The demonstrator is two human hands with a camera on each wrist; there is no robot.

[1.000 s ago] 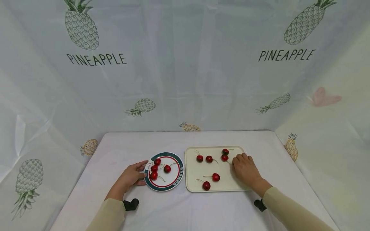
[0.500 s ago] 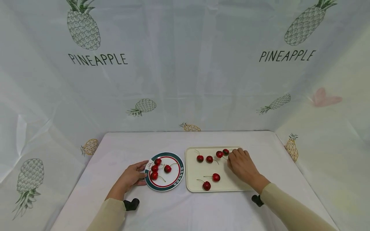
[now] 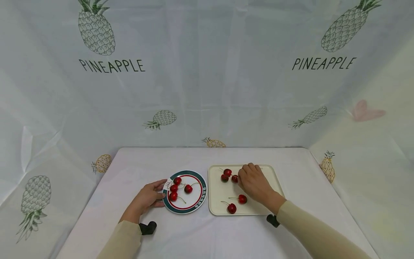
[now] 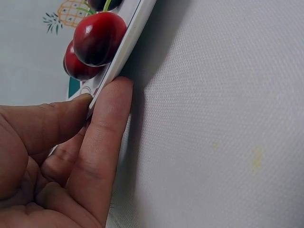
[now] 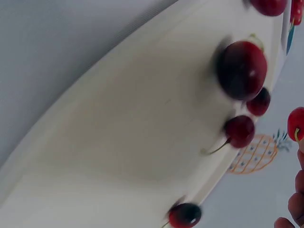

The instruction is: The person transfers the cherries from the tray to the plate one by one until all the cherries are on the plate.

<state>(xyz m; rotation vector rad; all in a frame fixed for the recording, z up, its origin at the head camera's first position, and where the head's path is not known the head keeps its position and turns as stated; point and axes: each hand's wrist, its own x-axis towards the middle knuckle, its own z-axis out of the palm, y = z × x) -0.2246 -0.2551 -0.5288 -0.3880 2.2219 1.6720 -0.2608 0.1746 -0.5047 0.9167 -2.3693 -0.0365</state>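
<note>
My left hand (image 3: 149,195) pinches the near-left rim of a round white plate (image 3: 195,198) with a green band; in the left wrist view the thumb lies on top and a finger beneath. Several red cherries with stems, such as this cherry (image 4: 99,38), lie on it. Over the cream tray (image 3: 215,194), my right hand (image 3: 256,184) pinches a cherry (image 5: 297,123) by its stem. In the head view that held cherry (image 3: 228,172) hangs left of the fingers, overlapping other cherries. Another cherry (image 3: 235,178) is right at the fingertips in this view.
Two cherries lie at the tray's front, one cherry (image 3: 242,199) beside another cherry (image 3: 231,208). Tray and plate stand side by side on a white-covered table (image 3: 181,237). Behind hangs a pineapple-print cloth (image 3: 213,90).
My right hand has moved left across the tray, carrying the cherry by its stem from the back right toward the plate. The left hand stays at the plate's rim.
</note>
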